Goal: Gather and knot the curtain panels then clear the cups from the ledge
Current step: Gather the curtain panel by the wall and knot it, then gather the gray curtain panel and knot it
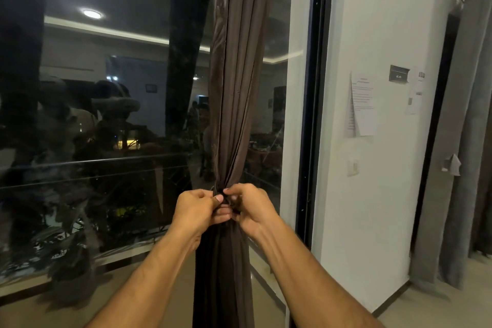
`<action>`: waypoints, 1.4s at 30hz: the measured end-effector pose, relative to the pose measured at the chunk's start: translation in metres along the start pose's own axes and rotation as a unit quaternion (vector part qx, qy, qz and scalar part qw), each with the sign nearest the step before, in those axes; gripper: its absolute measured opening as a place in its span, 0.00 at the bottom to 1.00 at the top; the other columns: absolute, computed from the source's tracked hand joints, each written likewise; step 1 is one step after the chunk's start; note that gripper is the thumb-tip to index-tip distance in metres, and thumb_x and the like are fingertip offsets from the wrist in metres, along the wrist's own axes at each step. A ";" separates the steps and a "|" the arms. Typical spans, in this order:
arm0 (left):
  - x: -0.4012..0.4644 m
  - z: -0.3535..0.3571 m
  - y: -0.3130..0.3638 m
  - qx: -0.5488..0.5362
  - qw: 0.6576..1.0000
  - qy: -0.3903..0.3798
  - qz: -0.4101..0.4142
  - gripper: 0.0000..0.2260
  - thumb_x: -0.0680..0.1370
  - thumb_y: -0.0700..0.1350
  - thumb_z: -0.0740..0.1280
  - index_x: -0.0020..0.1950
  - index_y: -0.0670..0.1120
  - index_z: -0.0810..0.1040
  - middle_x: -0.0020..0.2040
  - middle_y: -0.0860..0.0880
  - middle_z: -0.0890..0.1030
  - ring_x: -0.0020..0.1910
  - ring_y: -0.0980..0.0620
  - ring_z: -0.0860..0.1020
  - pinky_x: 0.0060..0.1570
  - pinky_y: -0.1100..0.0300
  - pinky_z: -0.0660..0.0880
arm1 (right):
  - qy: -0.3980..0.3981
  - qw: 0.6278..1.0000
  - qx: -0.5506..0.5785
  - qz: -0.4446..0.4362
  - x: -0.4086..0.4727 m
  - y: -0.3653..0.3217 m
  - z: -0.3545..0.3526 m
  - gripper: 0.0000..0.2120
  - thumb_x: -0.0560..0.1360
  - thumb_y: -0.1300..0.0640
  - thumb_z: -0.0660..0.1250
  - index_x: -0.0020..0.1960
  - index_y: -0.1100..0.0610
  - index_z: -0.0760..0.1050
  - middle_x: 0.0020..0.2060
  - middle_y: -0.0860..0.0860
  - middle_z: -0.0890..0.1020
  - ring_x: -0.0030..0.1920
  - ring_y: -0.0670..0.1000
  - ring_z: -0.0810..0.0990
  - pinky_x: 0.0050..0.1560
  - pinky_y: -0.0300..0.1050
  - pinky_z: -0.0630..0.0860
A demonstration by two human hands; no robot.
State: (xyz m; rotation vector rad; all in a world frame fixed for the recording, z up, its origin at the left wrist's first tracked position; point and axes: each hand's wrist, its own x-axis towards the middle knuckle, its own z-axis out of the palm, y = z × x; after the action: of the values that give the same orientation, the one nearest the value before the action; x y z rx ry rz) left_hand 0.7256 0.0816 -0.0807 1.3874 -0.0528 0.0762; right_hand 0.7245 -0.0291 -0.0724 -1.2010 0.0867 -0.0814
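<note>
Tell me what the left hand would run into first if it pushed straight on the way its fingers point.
The left hand points rightward into the gathered brown curtain. It already pinches that fabric, so cloth comes first, then probably the right hand.

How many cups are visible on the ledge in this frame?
0. No cup shows anywhere; both hands, left and right, grip the brown curtain at its gathered point. Any cups lie outside this view.
</note>
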 end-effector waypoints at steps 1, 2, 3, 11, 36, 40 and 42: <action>-0.002 0.000 -0.001 0.011 1.000 0.007 0.014 0.06 0.81 0.35 0.66 0.49 0.36 0.82 0.38 0.39 0.85 0.37 0.46 0.85 0.43 0.52 0.85 | 0.006 1.000 -0.020 -0.020 0.000 0.002 -0.001 0.03 0.72 0.68 0.70 0.41 0.62 0.77 0.31 0.57 0.78 0.26 0.54 0.77 0.29 0.45 0.74; -0.003 0.001 -0.003 0.017 0.999 0.010 0.029 0.05 0.81 0.35 0.66 0.49 0.37 0.82 0.39 0.39 0.86 0.38 0.46 0.86 0.44 0.52 0.85 | 0.019 0.998 -0.041 -0.043 0.001 0.004 -0.003 0.04 0.74 0.69 0.70 0.48 0.64 0.78 0.36 0.59 0.82 0.28 0.54 0.80 0.30 0.46 0.77; -0.004 0.002 -0.005 0.021 0.999 0.011 0.043 0.05 0.81 0.35 0.67 0.49 0.37 0.82 0.40 0.39 0.86 0.38 0.46 0.86 0.43 0.52 0.85 | 0.038 0.995 -0.061 -0.064 0.002 0.005 -0.006 0.08 0.75 0.68 0.72 0.52 0.64 0.77 0.40 0.60 0.84 0.31 0.54 0.82 0.31 0.47 0.79; 0.000 -0.012 -0.006 0.159 0.978 -0.056 0.119 0.04 0.81 0.37 0.68 0.47 0.36 0.80 0.35 0.40 0.82 0.31 0.44 0.79 0.26 0.55 0.78 | -0.009 0.930 -0.354 -0.096 -0.016 -0.008 -0.032 0.10 0.81 0.54 0.69 0.43 0.56 0.76 0.36 0.55 0.82 0.35 0.50 0.81 0.35 0.44 0.78; 0.017 0.110 -0.031 0.258 0.910 -0.180 0.272 0.04 0.74 0.49 0.77 0.45 0.50 0.85 0.41 0.54 0.86 0.42 0.58 0.84 0.44 0.56 0.82 | 0.139 0.844 -0.445 -0.268 -0.011 -0.038 -0.176 0.12 0.80 0.47 0.69 0.44 0.54 0.82 0.35 0.53 0.85 0.38 0.52 0.84 0.45 0.51 0.82; 0.028 0.203 -0.060 0.323 0.878 -0.231 0.268 0.05 0.76 0.51 0.74 0.43 0.51 0.83 0.36 0.52 0.84 0.35 0.57 0.82 0.37 0.59 0.77 | 0.190 0.794 -0.518 -0.256 -0.009 -0.056 -0.261 0.11 0.81 0.45 0.67 0.46 0.51 0.81 0.36 0.47 0.84 0.38 0.49 0.82 0.44 0.49 0.81; 0.033 0.255 -0.083 0.342 0.865 -0.250 0.271 0.06 0.77 0.52 0.74 0.42 0.52 0.83 0.35 0.54 0.84 0.35 0.59 0.81 0.36 0.61 0.76 | 0.215 0.783 -0.532 -0.238 -0.006 -0.066 -0.314 0.12 0.81 0.44 0.66 0.48 0.51 0.80 0.38 0.47 0.84 0.39 0.49 0.82 0.44 0.47 0.80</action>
State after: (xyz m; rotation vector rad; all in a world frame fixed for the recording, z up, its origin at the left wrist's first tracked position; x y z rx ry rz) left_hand 0.7675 -0.1833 -0.1126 2.0390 -0.9329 0.2168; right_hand 0.6824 -0.3431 -0.1231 -2.3116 0.2497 -0.8525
